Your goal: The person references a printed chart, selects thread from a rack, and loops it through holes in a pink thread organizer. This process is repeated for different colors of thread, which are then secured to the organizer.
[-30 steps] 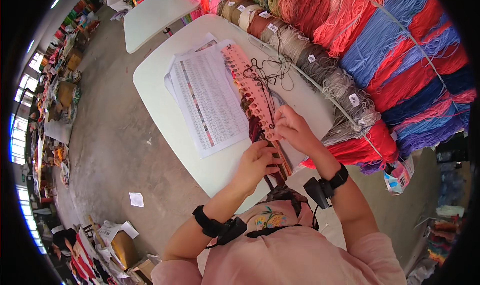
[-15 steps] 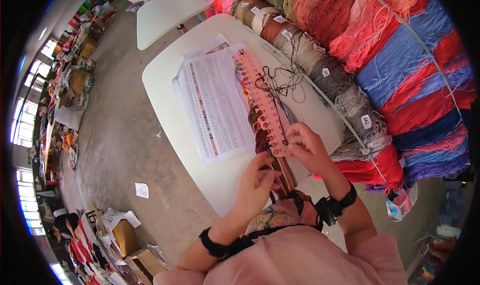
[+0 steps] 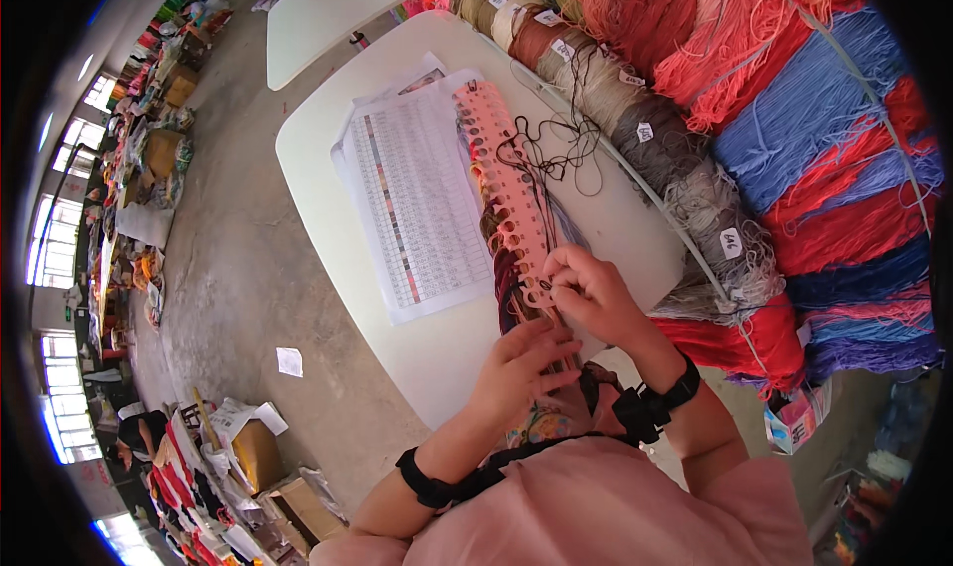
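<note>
With our right hand we pinched dark thread by the pink card on the white table. We couldn't tell if the bent fingers of our left hand held anything.

The left hand is loosely spread, its fingers slightly bent and pointing rightward. The right hand sits a little farther forward, thumb and fingers drawn together. Both elbows are bent, the forearms angled inward.
</note>
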The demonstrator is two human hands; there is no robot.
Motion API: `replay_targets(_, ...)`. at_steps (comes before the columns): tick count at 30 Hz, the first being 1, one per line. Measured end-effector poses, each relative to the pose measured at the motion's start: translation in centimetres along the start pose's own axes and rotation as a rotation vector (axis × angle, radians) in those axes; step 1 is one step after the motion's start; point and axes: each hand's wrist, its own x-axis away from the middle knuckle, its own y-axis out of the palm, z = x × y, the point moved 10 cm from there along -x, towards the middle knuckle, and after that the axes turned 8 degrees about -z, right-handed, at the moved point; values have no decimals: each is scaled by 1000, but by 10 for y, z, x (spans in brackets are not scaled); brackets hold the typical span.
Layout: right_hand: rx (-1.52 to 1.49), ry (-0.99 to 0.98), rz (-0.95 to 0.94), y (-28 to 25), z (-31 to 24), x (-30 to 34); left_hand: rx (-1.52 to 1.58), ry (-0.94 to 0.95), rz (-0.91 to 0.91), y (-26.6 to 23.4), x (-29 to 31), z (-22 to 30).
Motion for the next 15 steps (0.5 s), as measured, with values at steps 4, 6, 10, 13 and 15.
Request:
replay_targets(4, -4, -47, 6, 0, -3, 0, 199, 69, -58, 6, -5, 2)
replay_targets(6, 12, -93, 34, -2, -7, 1, 201, 150, -31, 4, -5, 11)
replay_targets(10, -14, -52, -12, 2, -4, 0, 70, 202, 53, -6, 0, 19)
replay_targets(13, -55, -71, -34, 2, -4, -2, -78, 209, 51, -6, -2, 23)
replay_targets(15, -90, -100, -27, -1, -4, -5, -129, 208, 46, -6, -6, 28)
